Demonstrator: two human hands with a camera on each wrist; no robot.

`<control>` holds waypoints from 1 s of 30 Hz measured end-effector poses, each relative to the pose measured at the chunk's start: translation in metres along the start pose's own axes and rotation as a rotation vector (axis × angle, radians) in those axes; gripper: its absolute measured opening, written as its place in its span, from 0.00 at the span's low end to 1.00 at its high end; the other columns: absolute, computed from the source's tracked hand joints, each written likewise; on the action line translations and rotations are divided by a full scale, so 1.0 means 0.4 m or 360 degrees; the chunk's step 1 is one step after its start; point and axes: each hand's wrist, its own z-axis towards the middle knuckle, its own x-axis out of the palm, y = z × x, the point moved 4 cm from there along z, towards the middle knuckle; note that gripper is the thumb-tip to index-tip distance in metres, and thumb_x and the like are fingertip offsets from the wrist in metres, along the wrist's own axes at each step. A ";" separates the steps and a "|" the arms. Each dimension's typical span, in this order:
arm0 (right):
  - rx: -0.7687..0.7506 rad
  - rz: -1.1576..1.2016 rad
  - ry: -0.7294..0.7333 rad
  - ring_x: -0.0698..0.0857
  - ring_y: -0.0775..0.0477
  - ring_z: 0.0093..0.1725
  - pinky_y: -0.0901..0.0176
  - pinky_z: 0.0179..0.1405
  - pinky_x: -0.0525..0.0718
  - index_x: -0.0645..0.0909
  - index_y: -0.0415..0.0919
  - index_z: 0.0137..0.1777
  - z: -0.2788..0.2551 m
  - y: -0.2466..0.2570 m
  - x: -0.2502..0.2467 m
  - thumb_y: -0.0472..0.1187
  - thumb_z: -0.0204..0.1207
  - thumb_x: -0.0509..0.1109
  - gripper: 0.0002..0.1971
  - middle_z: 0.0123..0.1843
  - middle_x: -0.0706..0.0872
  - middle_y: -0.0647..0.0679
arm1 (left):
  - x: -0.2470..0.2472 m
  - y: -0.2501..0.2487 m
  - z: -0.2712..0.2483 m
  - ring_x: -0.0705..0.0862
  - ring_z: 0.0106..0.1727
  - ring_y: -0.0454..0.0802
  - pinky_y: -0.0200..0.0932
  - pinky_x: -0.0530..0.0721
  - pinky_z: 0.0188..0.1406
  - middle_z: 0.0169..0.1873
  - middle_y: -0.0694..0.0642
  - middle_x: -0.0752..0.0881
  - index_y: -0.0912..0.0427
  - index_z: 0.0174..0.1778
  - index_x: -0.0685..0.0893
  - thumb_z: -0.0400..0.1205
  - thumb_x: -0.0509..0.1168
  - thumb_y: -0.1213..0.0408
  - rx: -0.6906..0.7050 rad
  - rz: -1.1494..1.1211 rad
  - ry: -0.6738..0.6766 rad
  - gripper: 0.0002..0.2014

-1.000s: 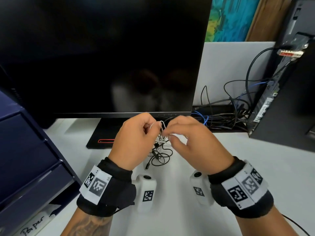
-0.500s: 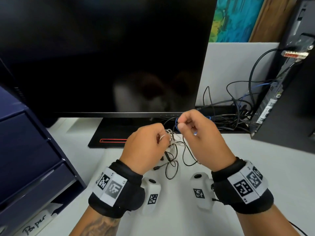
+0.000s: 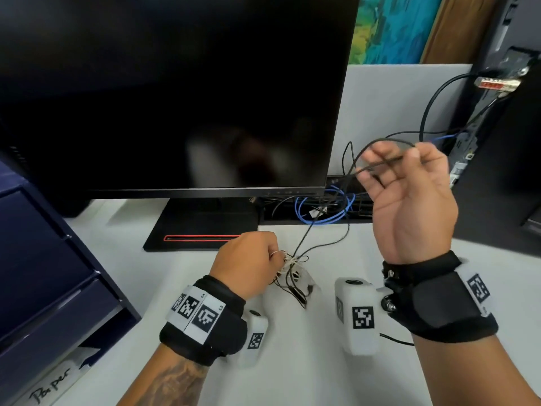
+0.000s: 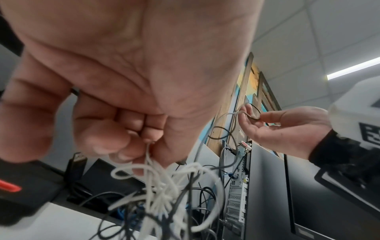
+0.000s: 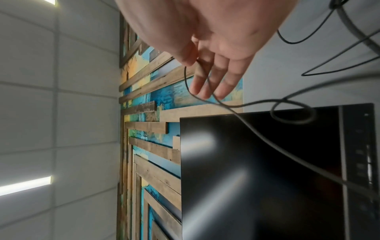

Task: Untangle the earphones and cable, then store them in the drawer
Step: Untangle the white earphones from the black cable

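On the white desk (image 3: 292, 361) my left hand (image 3: 275, 256) grips the knot of white earphones (image 3: 288, 263), fingers curled round the cords. The left wrist view shows the white earphones (image 4: 164, 181) bunched under my left hand (image 4: 144, 146), with black strands running through them. My right hand (image 3: 392, 162) is raised high to the right and pinches a loop of the thin black cable (image 3: 380, 164). That cable runs taut down to the knot. In the right wrist view the black cable (image 5: 226, 107) hangs from my right hand (image 5: 197, 68).
A dark blue drawer unit (image 3: 44, 273) stands at the left with its drawers closed. A black monitor (image 3: 175, 98) on its stand (image 3: 202, 227) fills the back. A dark PC tower (image 3: 497, 171) is at the right, with blue and black cables (image 3: 322, 209) behind the knot.
My right hand has risen up and to the right, drawing the black cable out of the knot. My left hand has dropped toward the desk, still holding the white earphones.
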 end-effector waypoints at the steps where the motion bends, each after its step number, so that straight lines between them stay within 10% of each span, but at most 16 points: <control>1: -0.0021 0.0039 -0.0032 0.89 0.41 0.55 0.47 0.56 0.86 0.69 0.46 0.52 0.002 0.003 -0.003 0.35 0.91 0.53 0.07 0.49 0.90 0.45 | -0.006 0.006 0.000 0.83 0.36 0.52 0.43 0.72 0.30 0.31 0.49 0.84 0.53 0.37 0.82 0.84 0.65 0.53 -0.0027 0.0008 -0.0015 0.12; 8: 0.0235 -0.0472 0.0019 0.70 0.50 0.25 0.56 0.33 0.78 0.75 0.44 0.41 0.002 -0.026 -0.011 0.35 0.75 0.61 0.05 0.32 0.78 0.48 | -0.045 0.019 0.004 0.78 0.29 0.48 0.43 0.74 0.30 0.24 0.48 0.78 0.52 0.32 0.77 0.84 0.66 0.54 -0.0062 -0.0146 -0.0207 0.15; 13: -0.0116 -0.1791 0.0500 0.83 0.57 0.49 0.65 0.53 0.80 0.81 0.41 0.44 -0.036 -0.075 0.013 0.44 0.81 0.71 0.07 0.46 0.85 0.54 | -0.084 0.000 -0.006 0.75 0.26 0.44 0.41 0.72 0.28 0.24 0.48 0.78 0.51 0.32 0.78 0.84 0.67 0.55 0.0021 -0.0275 -0.0347 0.14; 17: -0.0418 -0.1935 0.0905 0.81 0.53 0.65 0.63 0.66 0.77 0.83 0.47 0.54 -0.072 -0.084 0.056 0.41 0.80 0.73 0.05 0.59 0.83 0.58 | -0.103 -0.016 -0.014 0.79 0.29 0.46 0.41 0.74 0.28 0.26 0.48 0.81 0.49 0.33 0.80 0.84 0.68 0.53 0.0063 -0.0334 -0.0404 0.13; 30: -0.0320 -0.2496 0.1378 0.79 0.49 0.53 0.50 0.56 0.81 0.89 0.54 0.53 -0.099 -0.174 0.043 0.38 0.81 0.72 0.09 0.52 0.85 0.57 | -0.112 -0.020 -0.016 0.76 0.27 0.44 0.40 0.73 0.29 0.24 0.46 0.79 0.48 0.33 0.79 0.84 0.69 0.55 0.0099 -0.0404 -0.0449 0.13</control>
